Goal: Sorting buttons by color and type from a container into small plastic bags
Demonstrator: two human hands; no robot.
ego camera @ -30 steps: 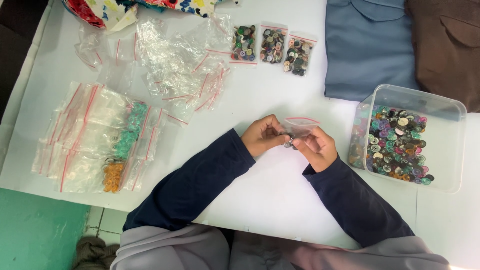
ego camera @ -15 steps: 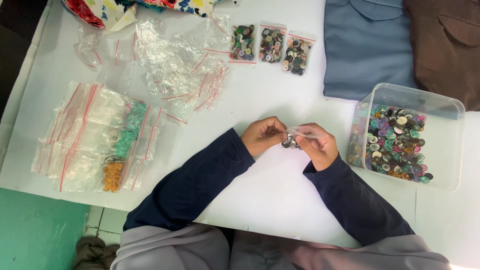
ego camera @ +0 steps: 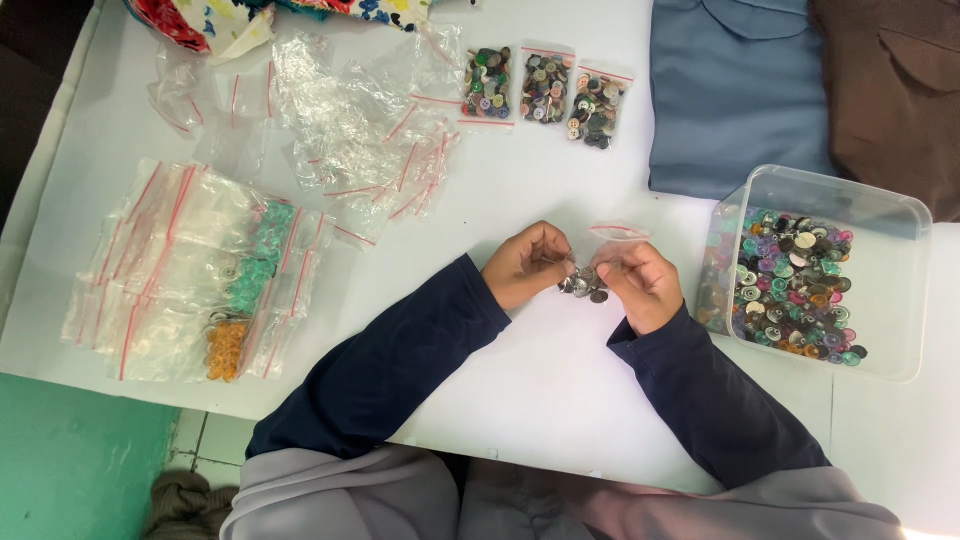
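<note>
White surface (ego camera: pixel 520 190) carrying three button-filled bags (ego camera: pixel 545 92), loose empty bags (ego camera: pixel 350 140), stacked bags (ego camera: pixel 190 270) lying left, clear button tub (ego camera: pixel 820 270) sitting right, blue cloth (ego camera: pixel 740 90), brown cloth (ego camera: pixel 890 90)

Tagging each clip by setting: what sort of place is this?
Probably a tailoring or haberdashery worktable. A clear tub of mixed buttons, filled button bags, empty zip bags and folded garments surround both hands, left hand, right hand, holding a small bag of buttons.

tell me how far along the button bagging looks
Done: three filled button bags lie in a row at the table's far side. In hand: left hand and right hand hold a small bag of buttons between them. Left: the clear tub holds many loose buttons, and empty bags remain.
</note>
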